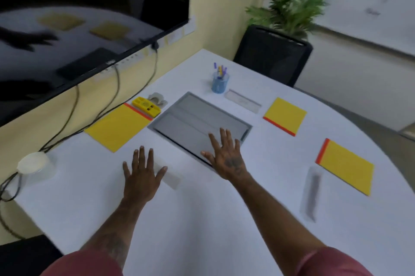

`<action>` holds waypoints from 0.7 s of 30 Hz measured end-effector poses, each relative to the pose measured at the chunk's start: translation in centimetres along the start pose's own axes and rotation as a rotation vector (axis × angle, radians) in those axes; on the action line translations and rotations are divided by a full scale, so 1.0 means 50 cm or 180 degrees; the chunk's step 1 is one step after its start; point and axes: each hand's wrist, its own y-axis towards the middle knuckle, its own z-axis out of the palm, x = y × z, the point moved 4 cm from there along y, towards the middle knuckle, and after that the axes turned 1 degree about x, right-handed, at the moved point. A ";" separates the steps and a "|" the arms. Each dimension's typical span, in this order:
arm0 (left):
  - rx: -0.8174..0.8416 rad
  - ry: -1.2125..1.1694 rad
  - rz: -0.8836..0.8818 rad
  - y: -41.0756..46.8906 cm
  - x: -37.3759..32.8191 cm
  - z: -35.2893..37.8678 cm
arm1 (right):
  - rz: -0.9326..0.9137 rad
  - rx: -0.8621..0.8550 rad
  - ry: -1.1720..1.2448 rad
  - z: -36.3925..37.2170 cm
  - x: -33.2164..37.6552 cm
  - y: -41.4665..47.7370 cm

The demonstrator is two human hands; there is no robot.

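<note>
Dusty-red short sleeves are worn: left sleeve [85, 264], right sleeve [332, 262], each ended well behind its hand. A dark tattoo [234, 163] is borne on the back of the right hand [225, 156]. Fainter tattoo marks [114, 245] are noted up the forearm behind the left hand [142, 172].

Grey rectangular panel [197, 123] set flat into the white table [202, 219]; clear ruler [173, 180] flat near its front corner.
</note>
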 end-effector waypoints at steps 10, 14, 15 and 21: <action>-0.0153 -0.0033 0.0863 -0.044 -0.452 -0.012 | 0.0703 -0.0257 -0.0031 -0.115 -0.386 -0.200; -0.0015 -0.0015 0.1071 -0.047 -0.630 0.028 | 0.0975 -0.0294 -0.0049 -0.138 -0.547 -0.269; 0.0001 -0.0016 0.1110 -0.045 -0.670 0.040 | 0.1042 -0.0284 -0.0071 -0.139 -0.584 -0.284; 0.0105 0.0069 0.1586 -0.015 -0.899 0.093 | 0.1443 -0.0244 -0.0132 -0.126 -0.783 -0.344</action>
